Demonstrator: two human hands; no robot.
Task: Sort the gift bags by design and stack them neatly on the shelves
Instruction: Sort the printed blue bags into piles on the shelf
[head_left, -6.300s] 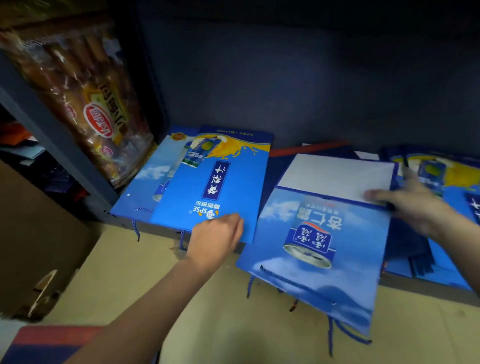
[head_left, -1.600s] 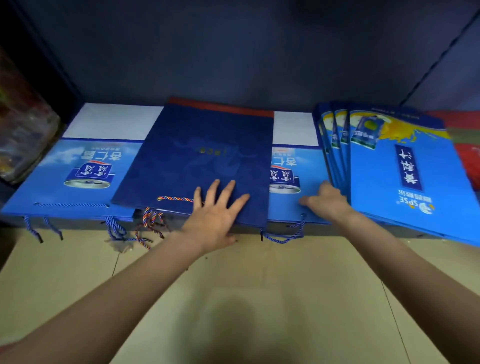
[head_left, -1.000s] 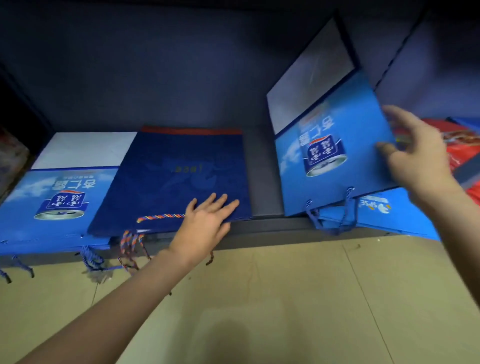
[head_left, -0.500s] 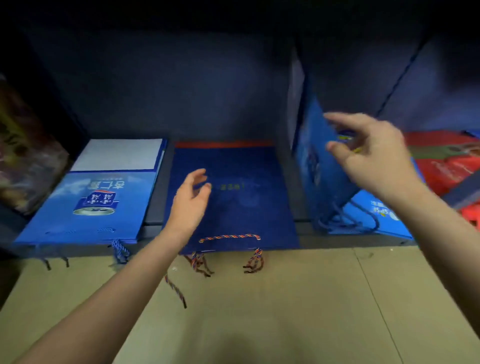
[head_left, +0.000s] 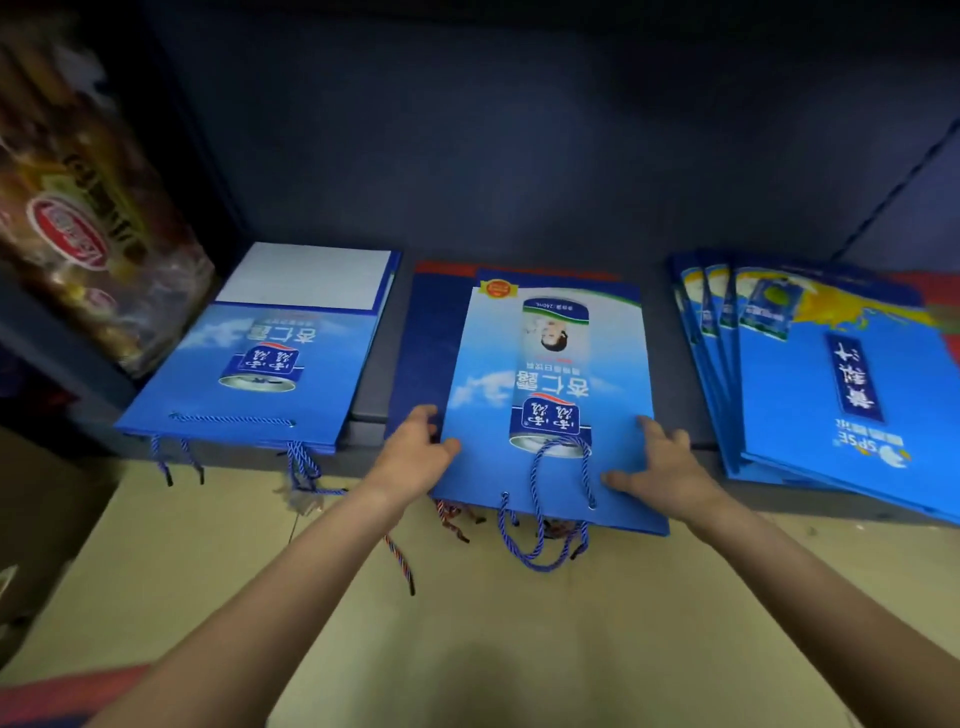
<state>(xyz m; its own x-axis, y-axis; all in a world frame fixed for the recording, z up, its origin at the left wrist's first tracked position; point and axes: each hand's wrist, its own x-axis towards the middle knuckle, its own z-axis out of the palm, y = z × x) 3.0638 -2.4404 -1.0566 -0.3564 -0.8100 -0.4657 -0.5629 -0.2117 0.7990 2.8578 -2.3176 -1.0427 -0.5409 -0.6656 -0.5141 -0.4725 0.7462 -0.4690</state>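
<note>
Gift bags lie flat on the shelf (head_left: 363, 434) in three groups, handle ends toward the open front, likely so the printed faces can be compared at a glance

- At 12 o'clock: sky-blue can-print bag (head_left: 550, 395) sits on top of the navy bag (head_left: 431, 332); its near edge overhangs the shelf lip, rope handle (head_left: 545, 519) dangling
- Left hand (head_left: 415, 457) grips the bag's left edge, thumb on top, fingers tucked beneath. Right hand (head_left: 665, 467) rests on its right edge, fingers spread and fairly straight; thumb on top, underside hidden. A grip on each side keeps the thin bag square while it is lined up
- At 10 o'clock: matching can-print stack (head_left: 270, 374), white panel showing at its far end. By design the held bag looks to belong there, not on the navy one
- At 2 o'clock: fanned orange-splash stack (head_left: 831, 384), edges staggered, not yet neat
- Far left: snack packet (head_left: 78, 218), apart from the bags
</note>
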